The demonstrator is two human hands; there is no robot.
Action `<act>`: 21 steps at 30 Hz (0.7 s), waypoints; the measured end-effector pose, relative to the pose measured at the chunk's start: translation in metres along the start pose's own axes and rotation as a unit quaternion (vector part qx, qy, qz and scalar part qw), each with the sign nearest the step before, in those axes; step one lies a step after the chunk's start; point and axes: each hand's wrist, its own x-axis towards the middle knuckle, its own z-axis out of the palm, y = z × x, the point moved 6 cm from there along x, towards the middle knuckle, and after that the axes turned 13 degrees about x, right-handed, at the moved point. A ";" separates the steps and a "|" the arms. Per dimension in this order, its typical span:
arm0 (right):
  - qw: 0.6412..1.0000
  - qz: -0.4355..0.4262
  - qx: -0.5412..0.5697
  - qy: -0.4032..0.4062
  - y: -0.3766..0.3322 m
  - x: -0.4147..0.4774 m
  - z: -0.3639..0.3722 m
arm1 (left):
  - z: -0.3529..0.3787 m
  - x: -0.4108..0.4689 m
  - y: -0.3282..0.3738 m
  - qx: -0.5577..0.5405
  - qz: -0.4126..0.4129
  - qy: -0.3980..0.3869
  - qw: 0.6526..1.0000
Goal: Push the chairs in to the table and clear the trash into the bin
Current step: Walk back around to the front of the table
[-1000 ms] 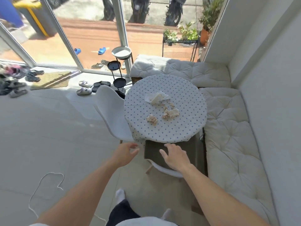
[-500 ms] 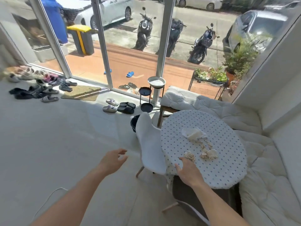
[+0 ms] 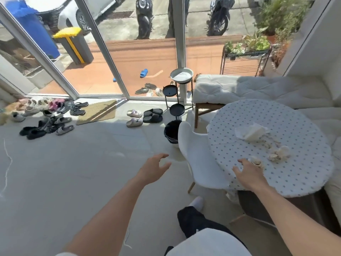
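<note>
While the right hand (image 3: 249, 171) closes its fingertips on a crumpled tissue (image 3: 255, 160), the bin (image 3: 170, 132) sits far forward-left; the left hand (image 3: 154, 168) hangs spread, empty.

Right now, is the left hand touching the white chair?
No, the left hand hangs open in the air, apart from the white plastic chair.

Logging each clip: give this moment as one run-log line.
right hand on crumpled tissue, table edge | left hand open, free | white chair tucked | bin behind chair
</note>
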 end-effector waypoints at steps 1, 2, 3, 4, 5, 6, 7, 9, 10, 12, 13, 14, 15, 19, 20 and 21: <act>1.000 0.006 0.016 0.004 -0.002 0.010 0.002 | -0.004 0.016 0.003 0.010 0.011 -0.004 1.000; 0.999 0.014 0.033 0.010 -0.002 0.020 0.004 | -0.009 0.032 0.006 0.022 0.021 -0.008 0.999; 0.998 0.024 0.049 0.015 -0.002 0.030 0.004 | -0.013 0.047 0.008 0.034 0.029 -0.011 0.999; 0.997 0.034 0.063 0.021 -0.002 0.039 0.004 | -0.019 0.061 0.010 0.042 0.032 -0.013 0.999; 0.996 0.047 0.075 0.025 -0.001 0.048 0.003 | -0.024 0.075 0.011 0.045 0.033 -0.018 0.998; 0.994 0.060 0.087 0.030 0.002 0.056 0.001 | -0.030 0.088 0.012 0.046 0.035 -0.025 0.998; 0.991 0.077 0.101 0.035 0.004 0.064 -0.001 | -0.034 0.101 0.013 0.048 0.041 -0.036 0.997; 0.985 0.109 0.127 0.046 0.010 0.080 -0.005 | -0.041 0.129 0.018 0.060 0.058 -0.053 0.995; 0.982 0.121 0.138 0.052 0.012 0.087 -0.008 | -0.045 0.146 0.022 0.067 0.067 -0.057 0.994; 0.976 0.140 0.158 0.061 0.019 0.100 -0.012 | -0.050 0.180 0.033 0.077 0.085 -0.063 0.991; 0.973 0.150 0.163 0.067 0.022 0.104 -0.014 | -0.050 0.196 0.040 0.080 0.096 -0.069 0.990; 0.970 0.160 0.168 0.073 0.025 0.107 -0.016 | -0.050 0.212 0.049 0.085 0.106 -0.077 0.988; 0.967 0.170 0.171 0.078 0.028 0.110 -0.018 | -0.049 0.226 0.059 0.091 0.120 -0.084 0.985; 0.957 0.199 0.186 0.103 0.034 0.114 -0.025 | -0.044 0.276 0.109 0.113 0.182 -0.113 0.970; 0.953 0.203 0.193 0.113 0.035 0.115 -0.027 | -0.041 0.289 0.121 0.115 0.197 -0.124 0.966; 0.949 0.210 0.200 0.124 0.036 0.116 -0.028 | -0.038 0.302 0.132 0.120 0.212 -0.135 0.961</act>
